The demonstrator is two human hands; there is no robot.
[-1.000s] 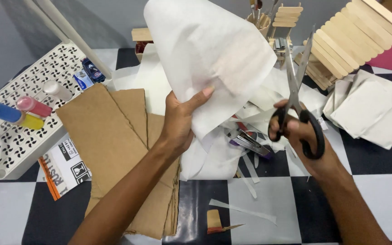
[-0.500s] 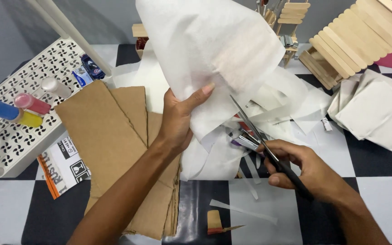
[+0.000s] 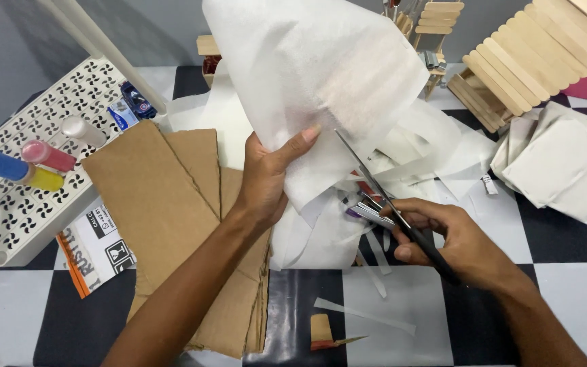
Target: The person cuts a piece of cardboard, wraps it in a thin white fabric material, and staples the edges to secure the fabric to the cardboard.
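My left hand (image 3: 266, 180) grips a large sheet of thin white paper (image 3: 314, 75) by its lower edge and holds it up over the table. In my right hand (image 3: 453, 241) is a pair of black-handled scissors (image 3: 382, 190), their blades pointing up and left, with the tips at the paper's lower edge beside my left thumb. White paper offcuts (image 3: 321, 234) lie heaped under both hands.
Brown cardboard sheets (image 3: 164, 204) lie under my left forearm. A white perforated tray (image 3: 18, 197) at the left carries paint bottles (image 3: 49, 156). Craft-stick constructions (image 3: 531, 58) stand at the back right, folded white paper (image 3: 562, 160) at the right, a printed leaflet (image 3: 96, 248) and scraps on the checkered top.
My right hand has lowered the scissors from upright beside the paper to a slanted pose with the blades at the sheet's lower edge. The left hand has kept holding the sheet.
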